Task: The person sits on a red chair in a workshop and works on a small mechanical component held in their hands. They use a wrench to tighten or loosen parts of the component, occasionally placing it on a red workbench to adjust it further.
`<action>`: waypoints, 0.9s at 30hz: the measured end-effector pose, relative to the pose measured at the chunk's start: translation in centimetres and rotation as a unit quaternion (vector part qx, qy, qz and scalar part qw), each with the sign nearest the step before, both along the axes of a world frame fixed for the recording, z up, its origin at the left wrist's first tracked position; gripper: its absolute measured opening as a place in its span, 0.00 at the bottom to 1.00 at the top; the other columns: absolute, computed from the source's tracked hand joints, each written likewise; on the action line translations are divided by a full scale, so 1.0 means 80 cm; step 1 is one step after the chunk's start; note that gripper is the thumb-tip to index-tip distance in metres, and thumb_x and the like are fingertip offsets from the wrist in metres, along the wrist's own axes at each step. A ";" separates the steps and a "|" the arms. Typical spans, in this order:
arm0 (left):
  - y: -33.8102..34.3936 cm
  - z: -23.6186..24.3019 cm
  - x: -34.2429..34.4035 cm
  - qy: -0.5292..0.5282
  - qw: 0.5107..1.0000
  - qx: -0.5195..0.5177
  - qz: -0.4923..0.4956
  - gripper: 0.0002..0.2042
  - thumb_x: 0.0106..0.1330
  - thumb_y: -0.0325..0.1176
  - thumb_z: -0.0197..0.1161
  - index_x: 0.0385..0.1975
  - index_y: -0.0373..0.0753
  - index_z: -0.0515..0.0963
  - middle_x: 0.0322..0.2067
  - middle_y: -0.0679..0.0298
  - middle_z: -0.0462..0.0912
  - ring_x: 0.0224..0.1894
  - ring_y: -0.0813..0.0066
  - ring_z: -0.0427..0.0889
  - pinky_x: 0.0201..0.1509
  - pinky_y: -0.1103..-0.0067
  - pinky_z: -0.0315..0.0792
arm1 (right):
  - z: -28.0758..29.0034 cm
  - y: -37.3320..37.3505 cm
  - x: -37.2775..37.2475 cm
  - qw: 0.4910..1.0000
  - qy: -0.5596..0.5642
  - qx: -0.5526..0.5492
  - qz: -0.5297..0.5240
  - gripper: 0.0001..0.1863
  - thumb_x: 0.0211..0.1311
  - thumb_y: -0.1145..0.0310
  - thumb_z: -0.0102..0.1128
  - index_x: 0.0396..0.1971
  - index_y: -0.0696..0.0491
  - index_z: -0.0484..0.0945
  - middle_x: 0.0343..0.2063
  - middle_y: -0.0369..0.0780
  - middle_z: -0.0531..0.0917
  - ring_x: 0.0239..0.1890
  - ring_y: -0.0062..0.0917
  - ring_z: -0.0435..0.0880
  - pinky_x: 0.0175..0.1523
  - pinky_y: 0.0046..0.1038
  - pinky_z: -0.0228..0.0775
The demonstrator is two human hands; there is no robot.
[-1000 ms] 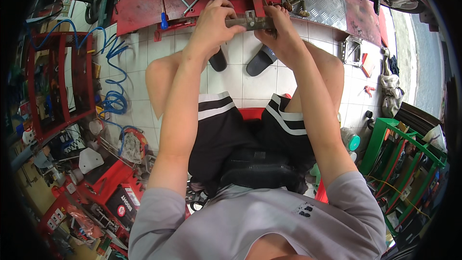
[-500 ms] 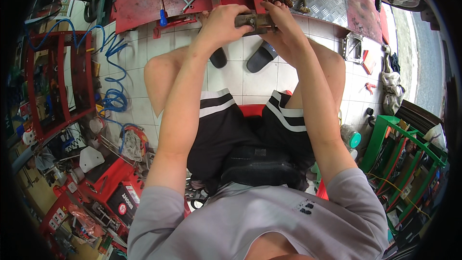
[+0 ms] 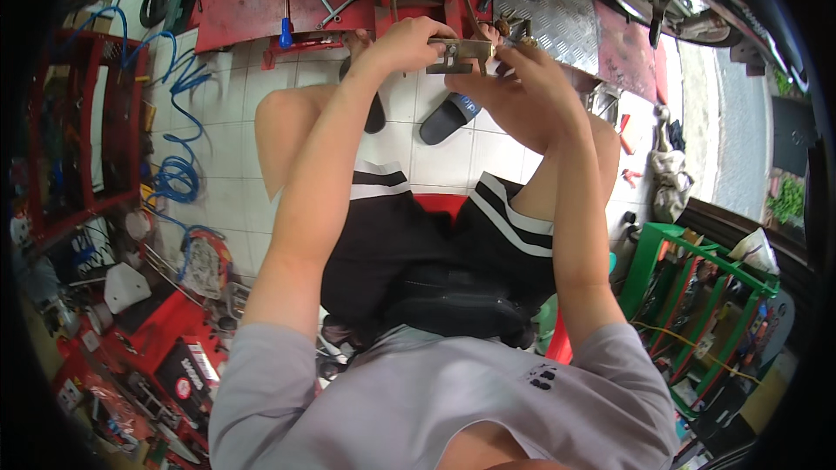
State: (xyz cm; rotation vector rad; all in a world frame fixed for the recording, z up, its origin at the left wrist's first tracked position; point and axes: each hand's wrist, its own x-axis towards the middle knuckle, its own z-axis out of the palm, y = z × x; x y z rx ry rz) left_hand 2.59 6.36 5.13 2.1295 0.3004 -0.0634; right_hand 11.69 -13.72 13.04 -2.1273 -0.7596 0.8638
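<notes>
A worn metal bracket with a bolt head on it is held over the front edge of the red stand. My left hand is closed on its left end, thumb and fingers pinching it. Just off the bracket's right end, my right hand has its fingers bent and pressed together; whatever they hold is too small to make out. Beyond that hand, brass-coloured knobs stand at the edge of the tread plate. Behind the bracket rises a red metal frame with upright bars.
Two wrenches and a blue-handled screwdriver lie on the red platform. Silver tread plate lies to its right. A coiled blue hose hangs at left by a red rack. A green rack stands at right.
My right hand has come away from the bracket's right end, moving slightly right and nearer. My left hand still holds the bracket. The view has shifted, and the right foot has moved a little.
</notes>
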 end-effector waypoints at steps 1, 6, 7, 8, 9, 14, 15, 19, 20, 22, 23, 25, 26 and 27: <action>0.008 -0.006 0.002 0.021 1.000 -0.017 0.000 0.16 0.59 0.32 0.59 0.47 0.40 0.81 0.42 0.54 0.85 0.47 0.58 0.82 0.53 0.69 0.73 | 0.020 -0.001 -0.022 0.995 -0.037 -0.001 0.090 0.23 0.62 0.56 0.57 0.42 0.64 0.76 0.36 0.43 0.81 0.35 0.27 0.80 0.43 0.29 0.71; 0.011 0.010 0.026 0.093 0.993 -0.032 -0.071 0.18 0.62 0.31 0.53 0.51 0.41 0.80 0.47 0.55 0.83 0.50 0.62 0.80 0.55 0.71 0.71 | -0.052 -0.009 -0.025 0.956 0.292 -0.024 -0.026 0.25 0.65 0.53 0.55 0.50 0.60 0.73 0.44 0.43 0.78 0.43 0.27 0.80 0.47 0.29 0.72; 0.014 0.011 0.031 0.110 0.989 -0.033 -0.090 0.17 0.65 0.31 0.52 0.52 0.41 0.79 0.47 0.57 0.83 0.49 0.64 0.80 0.55 0.71 0.70 | -0.046 -0.003 -0.034 0.945 0.323 -0.039 -0.037 0.28 0.67 0.54 0.53 0.58 0.59 0.67 0.47 0.45 0.76 0.48 0.30 0.79 0.50 0.32 0.73; 0.020 0.012 0.036 0.126 0.985 -0.034 -0.110 0.16 0.69 0.31 0.52 0.53 0.41 0.78 0.47 0.58 0.82 0.49 0.66 0.79 0.54 0.72 0.70 | -0.042 0.004 -0.039 0.934 0.351 -0.028 -0.062 0.28 0.68 0.54 0.51 0.59 0.59 0.64 0.48 0.46 0.75 0.50 0.32 0.78 0.51 0.33 0.73; 0.028 0.013 0.042 0.140 0.983 -0.029 -0.118 0.18 0.63 0.30 0.52 0.53 0.41 0.79 0.47 0.58 0.83 0.47 0.65 0.79 0.53 0.72 0.71 | -0.040 0.011 -0.042 0.921 0.379 -0.017 -0.088 0.29 0.69 0.54 0.49 0.61 0.59 0.62 0.49 0.46 0.75 0.51 0.33 0.78 0.52 0.35 0.73; 0.046 0.012 0.078 0.222 0.954 -0.024 -0.202 0.18 0.66 0.31 0.53 0.56 0.39 0.76 0.46 0.61 0.82 0.43 0.69 0.78 0.45 0.70 0.74 | -0.061 0.018 -0.034 0.878 0.442 0.096 -0.158 0.26 0.70 0.54 0.48 0.55 0.61 0.62 0.50 0.53 0.73 0.53 0.41 0.76 0.58 0.41 0.69; 0.047 0.012 0.085 0.234 0.949 -0.025 -0.210 0.17 0.70 0.32 0.53 0.56 0.38 0.75 0.46 0.62 0.81 0.43 0.71 0.78 0.44 0.71 0.74 | -0.073 0.016 -0.027 0.869 0.453 0.108 -0.169 0.26 0.70 0.54 0.49 0.54 0.61 0.63 0.50 0.54 0.73 0.54 0.41 0.76 0.58 0.42 0.68; 0.055 0.000 0.088 0.264 0.920 -0.153 -0.247 0.17 0.69 0.31 0.56 0.56 0.36 0.74 0.42 0.64 0.80 0.36 0.76 0.77 0.35 0.76 0.74 | -0.103 0.019 -0.035 0.816 0.504 0.140 -0.246 0.27 0.71 0.53 0.50 0.58 0.60 0.63 0.56 0.55 0.71 0.58 0.42 0.73 0.63 0.43 0.65; 0.058 -0.005 0.088 0.269 0.913 -0.171 -0.256 0.14 0.65 0.35 0.62 0.49 0.40 0.78 0.33 0.70 0.78 0.37 0.81 0.75 0.37 0.75 0.73 | -0.096 0.024 -0.043 0.817 0.498 0.141 -0.254 0.30 0.70 0.55 0.54 0.59 0.63 0.61 0.56 0.57 0.70 0.59 0.45 0.72 0.66 0.44 0.63; 0.058 -0.013 0.089 0.279 0.903 -0.188 -0.269 0.14 0.65 0.35 0.63 0.49 0.40 0.77 0.33 0.70 0.78 0.36 0.81 0.76 0.37 0.75 0.73 | -0.106 0.026 -0.053 0.830 0.470 0.136 -0.266 0.30 0.70 0.56 0.54 0.58 0.65 0.61 0.55 0.57 0.70 0.59 0.44 0.72 0.65 0.43 0.64; 0.057 -0.014 0.090 0.282 0.898 -0.196 -0.276 0.14 0.65 0.35 0.63 0.49 0.41 0.77 0.33 0.70 0.79 0.36 0.81 0.76 0.37 0.74 0.74 | -0.110 0.027 -0.055 0.837 0.455 0.134 -0.272 0.30 0.70 0.56 0.54 0.58 0.66 0.61 0.55 0.56 0.71 0.59 0.44 0.72 0.64 0.42 0.65; 0.057 -0.031 0.094 0.302 0.881 -0.223 -0.288 0.15 0.65 0.35 0.62 0.49 0.40 0.77 0.33 0.69 0.79 0.35 0.80 0.76 0.38 0.75 0.74 | -0.119 0.032 -0.056 0.825 0.466 0.183 -0.264 0.28 0.70 0.58 0.54 0.58 0.65 0.61 0.54 0.56 0.71 0.59 0.42 0.73 0.63 0.40 0.66; 0.057 -0.040 0.093 0.312 0.872 -0.237 -0.293 0.15 0.65 0.35 0.62 0.49 0.40 0.77 0.33 0.69 0.79 0.35 0.80 0.76 0.38 0.76 0.74 | -0.124 0.035 -0.057 0.817 0.471 0.207 -0.260 0.28 0.70 0.59 0.54 0.58 0.65 0.62 0.54 0.55 0.72 0.59 0.41 0.73 0.62 0.38 0.67; 0.057 -0.050 0.090 0.313 0.878 -0.228 -0.280 0.14 0.65 0.35 0.62 0.48 0.39 0.77 0.33 0.69 0.79 0.35 0.79 0.76 0.39 0.77 0.74 | -0.132 0.036 -0.057 0.819 0.463 0.214 -0.262 0.26 0.69 0.60 0.56 0.57 0.63 0.63 0.52 0.53 0.73 0.57 0.38 0.74 0.60 0.37 0.68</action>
